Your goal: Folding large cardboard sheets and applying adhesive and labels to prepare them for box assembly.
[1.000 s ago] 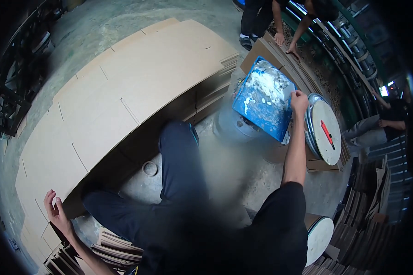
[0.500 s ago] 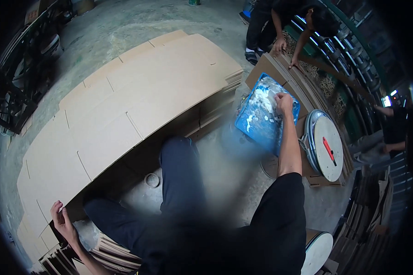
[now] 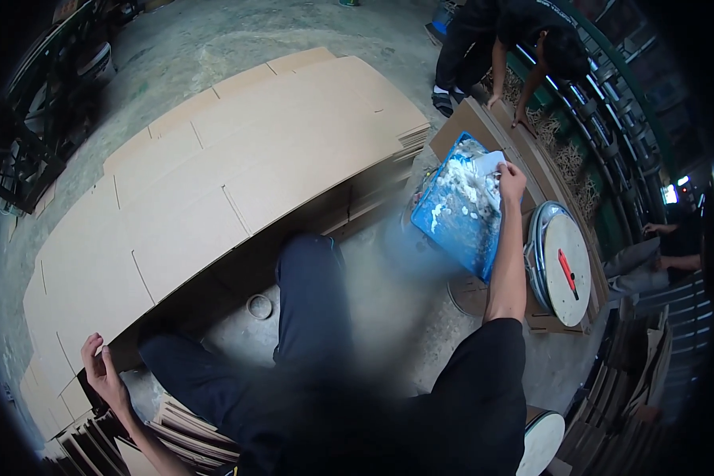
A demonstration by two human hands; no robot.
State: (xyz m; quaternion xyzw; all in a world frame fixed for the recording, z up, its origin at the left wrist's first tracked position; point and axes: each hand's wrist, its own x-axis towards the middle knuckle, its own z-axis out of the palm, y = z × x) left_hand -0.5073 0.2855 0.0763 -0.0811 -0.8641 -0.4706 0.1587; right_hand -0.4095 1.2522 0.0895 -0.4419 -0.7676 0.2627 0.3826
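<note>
My right hand (image 3: pixel 512 182) grips a pale flat scraper (image 3: pixel 488 163) by its edge, over the upper right part of a blue tray (image 3: pixel 444 222). White paste (image 3: pixel 470 181) is smeared and clumped across the tray. My left hand (image 3: pixel 105 374) is at the near left edge of a long stack of flat cardboard sheets (image 3: pixel 238 166); its fingers are loosely bent and apart from the thumb, with nothing seen between them. Slits run into the sheets along their edges.
A red cutter (image 3: pixel 567 274) lies on a round lid (image 3: pixel 571 254) at right. A ring-shaped piece (image 3: pixel 259 306) lies on the floor by my leg. More cardboard (image 3: pixel 189 432) is stacked at lower left. Another person (image 3: pixel 523 47) bends over cardboard beside machinery at upper right.
My right hand has shifted slightly right and down over the tray, and the pale scraper now shows clearly. The left hand stays by the cardboard edge. The view has shifted a little.
</note>
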